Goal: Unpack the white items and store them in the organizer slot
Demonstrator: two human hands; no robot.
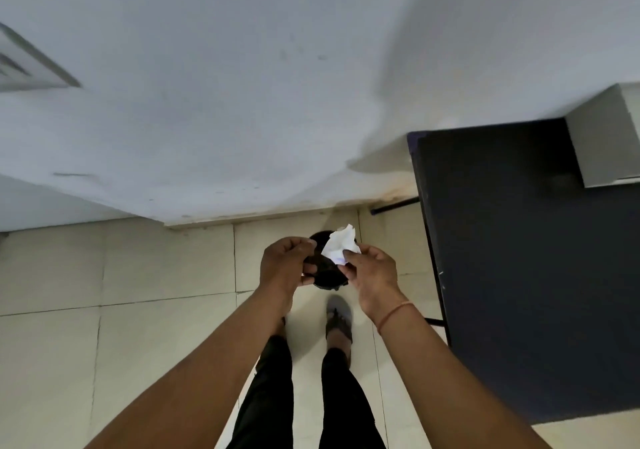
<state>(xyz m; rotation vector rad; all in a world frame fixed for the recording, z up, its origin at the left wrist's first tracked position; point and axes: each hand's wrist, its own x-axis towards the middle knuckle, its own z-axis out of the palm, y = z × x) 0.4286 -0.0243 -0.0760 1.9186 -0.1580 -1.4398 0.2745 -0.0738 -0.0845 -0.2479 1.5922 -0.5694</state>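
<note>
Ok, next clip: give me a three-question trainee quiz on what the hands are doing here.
1. True or false: the white crumpled item lies on the dark table.
2. Which hand pinches the white crumpled item? A) left B) right
3. Fill in: the left hand grips a ____ bag.

Key: 1 false, it is held up over the tiled floor; 2 B, the right hand; 3 black.
</note>
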